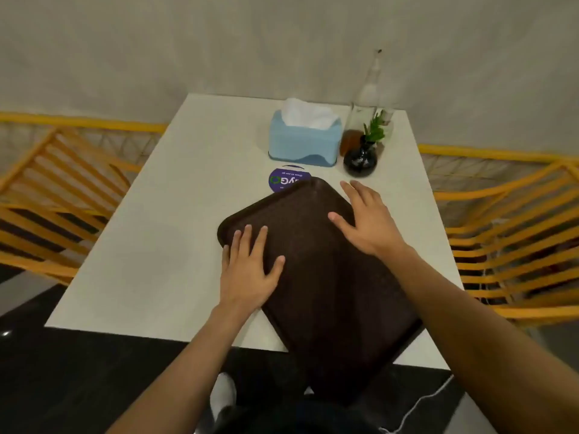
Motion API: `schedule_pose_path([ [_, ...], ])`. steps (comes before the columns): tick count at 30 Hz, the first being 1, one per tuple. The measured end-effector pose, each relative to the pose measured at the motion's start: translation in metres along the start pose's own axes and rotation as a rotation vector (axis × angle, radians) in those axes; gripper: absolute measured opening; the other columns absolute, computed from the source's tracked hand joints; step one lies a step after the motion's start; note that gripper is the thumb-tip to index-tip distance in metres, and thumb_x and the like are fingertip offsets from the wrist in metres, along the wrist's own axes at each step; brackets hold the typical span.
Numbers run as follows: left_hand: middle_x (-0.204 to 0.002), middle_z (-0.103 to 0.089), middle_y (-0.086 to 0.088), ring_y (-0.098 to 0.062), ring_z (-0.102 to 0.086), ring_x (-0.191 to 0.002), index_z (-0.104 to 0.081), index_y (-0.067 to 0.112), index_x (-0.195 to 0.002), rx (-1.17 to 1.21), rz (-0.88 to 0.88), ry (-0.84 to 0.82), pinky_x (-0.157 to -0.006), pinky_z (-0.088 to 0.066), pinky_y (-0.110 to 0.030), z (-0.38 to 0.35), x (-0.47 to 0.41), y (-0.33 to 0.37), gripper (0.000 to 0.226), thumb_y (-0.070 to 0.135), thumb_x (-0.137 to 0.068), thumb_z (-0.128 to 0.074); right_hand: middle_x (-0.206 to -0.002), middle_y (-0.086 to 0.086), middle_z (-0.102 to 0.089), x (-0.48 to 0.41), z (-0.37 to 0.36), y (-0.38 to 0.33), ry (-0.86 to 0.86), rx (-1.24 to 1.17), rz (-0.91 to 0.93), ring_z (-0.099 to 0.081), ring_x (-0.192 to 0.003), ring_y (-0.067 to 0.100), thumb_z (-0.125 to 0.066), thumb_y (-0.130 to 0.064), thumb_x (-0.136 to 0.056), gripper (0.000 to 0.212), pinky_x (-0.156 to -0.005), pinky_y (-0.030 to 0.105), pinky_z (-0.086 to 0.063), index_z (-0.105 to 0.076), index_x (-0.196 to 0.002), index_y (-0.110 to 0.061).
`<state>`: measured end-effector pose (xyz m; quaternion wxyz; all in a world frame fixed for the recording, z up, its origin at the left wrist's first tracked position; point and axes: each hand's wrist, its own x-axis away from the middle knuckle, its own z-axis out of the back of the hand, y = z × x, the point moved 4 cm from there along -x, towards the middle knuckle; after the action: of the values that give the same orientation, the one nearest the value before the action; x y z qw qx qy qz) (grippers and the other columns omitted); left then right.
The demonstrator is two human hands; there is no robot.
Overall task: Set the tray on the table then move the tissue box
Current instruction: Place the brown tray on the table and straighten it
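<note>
Both hands lie flat and spread on the tray, and the tissue box sits straight ahead past its far corner, right hand closer than the left hand.

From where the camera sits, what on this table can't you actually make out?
All in the head view:
- Round sticker: the tray covers its near part, so the wording is cut off.
- Tray's near corner: it hangs past the table edge into dark floor, so its outline is lost.
- Glass bottle: clear against the pale wall, contents unclear.
- Brown thing behind the vase: half hidden, unidentifiable.
- Under the left hand and right hand: whether the palms press the tray.
</note>
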<state>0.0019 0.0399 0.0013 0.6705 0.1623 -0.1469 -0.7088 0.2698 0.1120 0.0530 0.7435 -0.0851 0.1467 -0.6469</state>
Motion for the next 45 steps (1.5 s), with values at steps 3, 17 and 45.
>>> schedule_pose_path([
  [3, -0.168, -0.017, -0.008, -0.028, -0.006, -0.156, -0.021, 0.031, -0.160, -0.070, 0.032, -0.009, -0.124, -0.004, -0.048, -0.012, 0.008, 0.004, 0.076, 0.070, -0.096, -0.025, -0.167, 0.005, -0.022, 0.000, -0.008, 0.018, -0.031, 0.080, -0.032, -0.022, -0.150, 0.030, -0.048, -0.056, -0.100, 0.073, -0.116, 0.052, -0.030, -0.021, -0.161, -0.025],
  [17, -0.166, -0.026, -0.012, -0.029, -0.010, -0.155, -0.038, 0.020, -0.156, -0.128, 0.119, 0.048, -0.126, -0.005, -0.044, -0.013, -0.005, -0.011, 0.058, 0.044, -0.103, -0.036, -0.122, 0.016, -0.067, -0.007, -0.042, 0.060, -0.145, 0.057, -0.159, -0.065, -0.102, 0.039, -0.036, -0.037, -0.109, 0.040, -0.080, 0.046, -0.050, -0.047, -0.139, -0.014],
  [45, -0.124, -0.070, -0.009, -0.029, -0.069, -0.104, -0.056, 0.015, -0.140, 0.418, 0.258, 0.060, -0.091, -0.050, -0.031, 0.075, -0.044, -0.171, 0.049, 0.008, -0.092, -0.065, -0.123, 0.014, -0.069, 0.004, -0.087, -0.076, -0.101, -0.047, -0.367, -0.067, -0.103, 0.038, -0.038, -0.039, -0.108, 0.045, -0.089, 0.052, -0.055, -0.040, -0.149, -0.020],
])
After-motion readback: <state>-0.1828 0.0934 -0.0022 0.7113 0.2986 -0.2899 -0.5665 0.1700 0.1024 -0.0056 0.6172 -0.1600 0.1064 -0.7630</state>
